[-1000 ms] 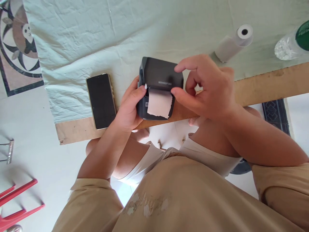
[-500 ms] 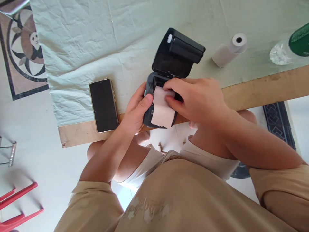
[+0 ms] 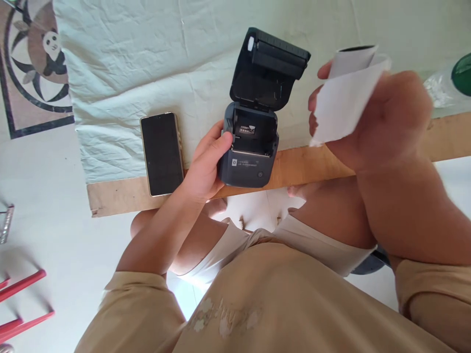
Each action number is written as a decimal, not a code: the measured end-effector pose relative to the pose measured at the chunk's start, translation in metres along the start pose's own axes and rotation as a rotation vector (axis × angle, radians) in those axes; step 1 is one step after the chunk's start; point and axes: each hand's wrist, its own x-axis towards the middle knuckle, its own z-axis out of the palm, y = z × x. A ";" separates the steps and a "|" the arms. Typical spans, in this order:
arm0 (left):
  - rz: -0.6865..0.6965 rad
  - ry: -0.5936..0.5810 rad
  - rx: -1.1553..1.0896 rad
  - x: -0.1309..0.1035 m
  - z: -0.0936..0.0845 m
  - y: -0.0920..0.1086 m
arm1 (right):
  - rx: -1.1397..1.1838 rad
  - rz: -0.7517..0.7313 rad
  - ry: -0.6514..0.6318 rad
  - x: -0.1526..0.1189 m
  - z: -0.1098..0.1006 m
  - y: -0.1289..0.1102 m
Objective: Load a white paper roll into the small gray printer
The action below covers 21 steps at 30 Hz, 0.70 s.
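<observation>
A dark portable printer [image 3: 248, 169] has its lid tilted up and its paper compartment bare, with a small label inside. My left hand [image 3: 206, 169] grips the printer's left side, thumb on its edge. To the right, my right hand [image 3: 390, 113] is raised with its fingers round white paper [image 3: 340, 105], which has a torn lower end. A white tube-like roll shows above that sheet; whether the two are joined is hard to tell.
A phone [image 3: 162, 154] lies screen up left of my left hand. A pale green cloth [image 3: 128, 59] covers the wood-edged table. A clear bottle with a green label [image 3: 461, 76] is at the far right. Red stool legs [image 3: 25, 284] stand on the floor at lower left.
My right hand has come out of the printer and moved right, now with paper in it. The printer's compartment no longer holds the white paper. My left hand still grips the printer.
</observation>
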 end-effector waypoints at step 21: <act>0.055 0.054 0.078 0.002 0.001 -0.005 | -0.534 -0.282 0.176 0.000 -0.013 0.025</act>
